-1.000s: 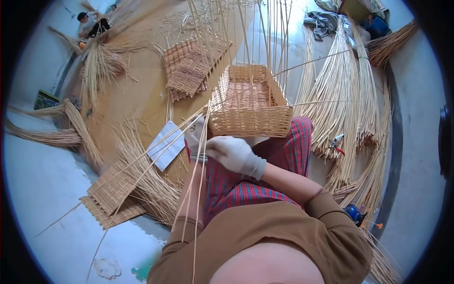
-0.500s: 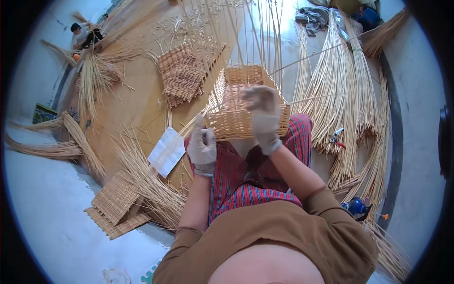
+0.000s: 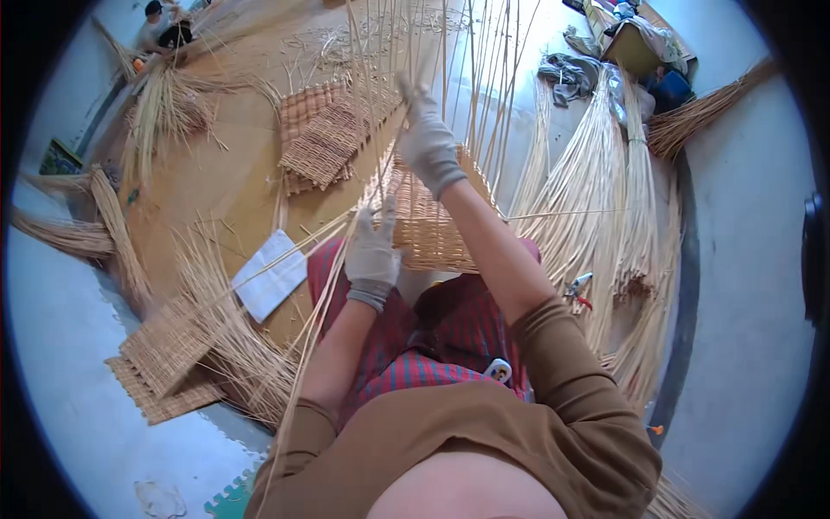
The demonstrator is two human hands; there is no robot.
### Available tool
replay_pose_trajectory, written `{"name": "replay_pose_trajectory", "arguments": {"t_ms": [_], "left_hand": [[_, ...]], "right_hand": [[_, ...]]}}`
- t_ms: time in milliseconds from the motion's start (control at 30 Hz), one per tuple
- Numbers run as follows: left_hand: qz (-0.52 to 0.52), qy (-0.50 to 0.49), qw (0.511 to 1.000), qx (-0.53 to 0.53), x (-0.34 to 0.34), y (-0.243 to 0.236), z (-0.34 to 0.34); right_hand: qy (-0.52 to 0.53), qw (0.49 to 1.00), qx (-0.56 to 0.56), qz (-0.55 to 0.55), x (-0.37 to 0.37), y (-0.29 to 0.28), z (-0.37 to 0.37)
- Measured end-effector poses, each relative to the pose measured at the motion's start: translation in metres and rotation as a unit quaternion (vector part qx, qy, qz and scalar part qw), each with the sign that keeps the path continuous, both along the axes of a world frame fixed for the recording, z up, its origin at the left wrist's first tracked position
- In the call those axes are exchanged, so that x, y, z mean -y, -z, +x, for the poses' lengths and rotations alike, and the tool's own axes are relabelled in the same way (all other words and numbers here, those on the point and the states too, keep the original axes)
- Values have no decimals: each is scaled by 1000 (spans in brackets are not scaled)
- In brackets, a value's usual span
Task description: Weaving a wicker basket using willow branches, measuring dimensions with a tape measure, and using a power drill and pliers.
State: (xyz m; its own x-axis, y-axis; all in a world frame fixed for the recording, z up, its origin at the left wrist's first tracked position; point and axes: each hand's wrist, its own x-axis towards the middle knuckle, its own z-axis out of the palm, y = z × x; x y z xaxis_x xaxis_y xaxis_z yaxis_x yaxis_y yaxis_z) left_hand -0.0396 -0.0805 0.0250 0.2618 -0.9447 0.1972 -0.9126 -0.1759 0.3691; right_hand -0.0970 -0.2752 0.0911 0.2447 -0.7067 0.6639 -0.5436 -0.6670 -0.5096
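— While the floor (image 3: pixel 761 259) takes up most of what I see, pale and smooth on the right with a tan mat (image 3: pixel 207 182) spread on the left, what is the person actually working on?

— A half-woven basket (image 3: pixel 424 229) resting against their lap, just in front of the striped trousers. Its lower walls look closed and tight; above them the upright stakes (image 3: pixel 484 78) stand bare and fan toward the far side, so I'd judge the sides are partly up and the top and rim remain to be woven.

— And the stock around them?

— Big bundles of cane (image 3: pixel 605 199) lie on the right, more sheaves (image 3: pixel 156 112) on the far left, and loose strands (image 3: pixel 233 346) nearer on the left. Flat woven panels (image 3: pixel 324 138) sit beyond the basket, others (image 3: pixel 164 355) near left. Another person sits at the far left corner.

— The hands?

— Both gloved. The right hand (image 3: pixel 425 138) is raised over the basket, fingers closed round a stake or weaver among the uprights. The left hand (image 3: pixel 373 251) is lower, at the basket's near left wall, pinching thin strands that trail down past the knee.

— Anything small?

— A white sheet of paper (image 3: pixel 270 281) left of the knee, and red-handled cutters (image 3: pixel 579 290) on the floor to the right.
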Motion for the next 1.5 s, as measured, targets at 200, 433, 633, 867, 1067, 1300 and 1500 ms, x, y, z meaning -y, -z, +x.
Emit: {"name": "replay_pose_trajectory", "arguments": {"t_ms": [200, 433, 633, 867, 1067, 1300, 1500], "left_hand": [[-91, 32, 995, -16, -10, 15, 23], [-44, 126, 990, -47, 5, -9, -25], [24, 75, 997, 8, 18, -8, -45], [49, 97, 985, 131, 19, -7, -37], [13, 65, 990, 122, 15, 9, -48], [0, 52, 995, 84, 11, -2, -46], [-79, 140, 973, 166, 25, -19, -51]], "right_hand": [[-95, 869, 401, 274, -94, 43, -128], [-187, 911, 286, 232, -68, 22, -126], [-116, 962, 200, 146, 2, 3, -91], [-87, 876, 294, 373, -95, 34, -199], [-99, 840, -138, 515, -65, -6, -159], [-186, 803, 438, 359, -43, 17, -155], [-101, 781, 470, 399, -128, 50, -234]]}}
